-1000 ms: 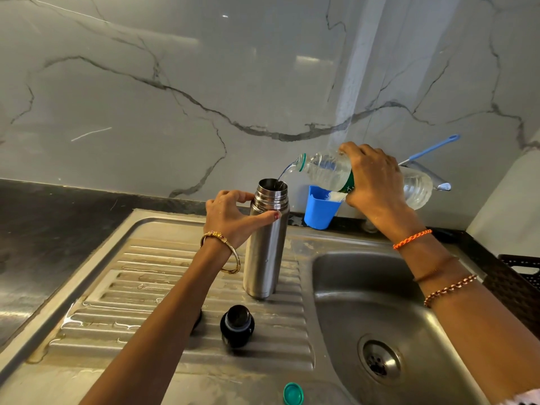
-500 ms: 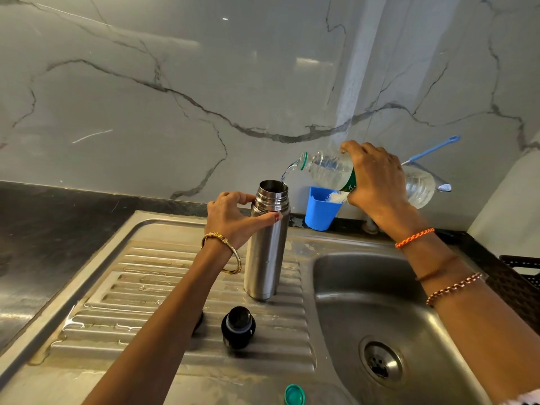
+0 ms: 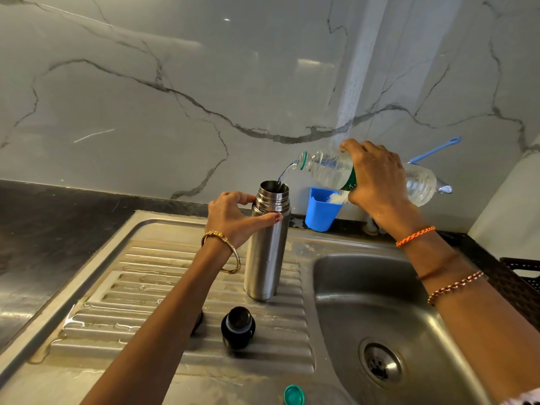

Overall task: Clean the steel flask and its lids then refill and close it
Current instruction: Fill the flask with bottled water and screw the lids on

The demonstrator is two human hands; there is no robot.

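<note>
1. A steel sink unit point(image 3: 163, 229) sits in a dark stone counter point(image 3: 43, 229) against a white wall veined in grey; its ribbed draining board point(image 3: 175, 311) is wet, and the basin point(image 3: 380, 302) with its drain point(image 3: 381, 365) takes the right side.
2. The steel flask point(image 3: 267, 252) stands upright and uncapped at the draining board's right edge, next to the basin.
3. The left hand point(image 3: 233, 220) curls round the flask's shoulder, thumb across the front, fingers behind.
4. The right hand point(image 3: 377, 176) grips a clear plastic bottle point(image 3: 330, 171), tipped nearly level above the basin's back edge, and a thin stream of water runs from its mouth into the flask.
5. Count: one flask; one black inner lid point(image 3: 238, 327) on the draining board near its front edge, and a second dark item mostly hidden under the left forearm; one green bottle cap point(image 3: 293, 394) at the sink unit's front edge; one blue cup point(image 3: 321, 211) at the back edge, with one blue-handled brush point(image 3: 432, 150) leaning on the wall.
</note>
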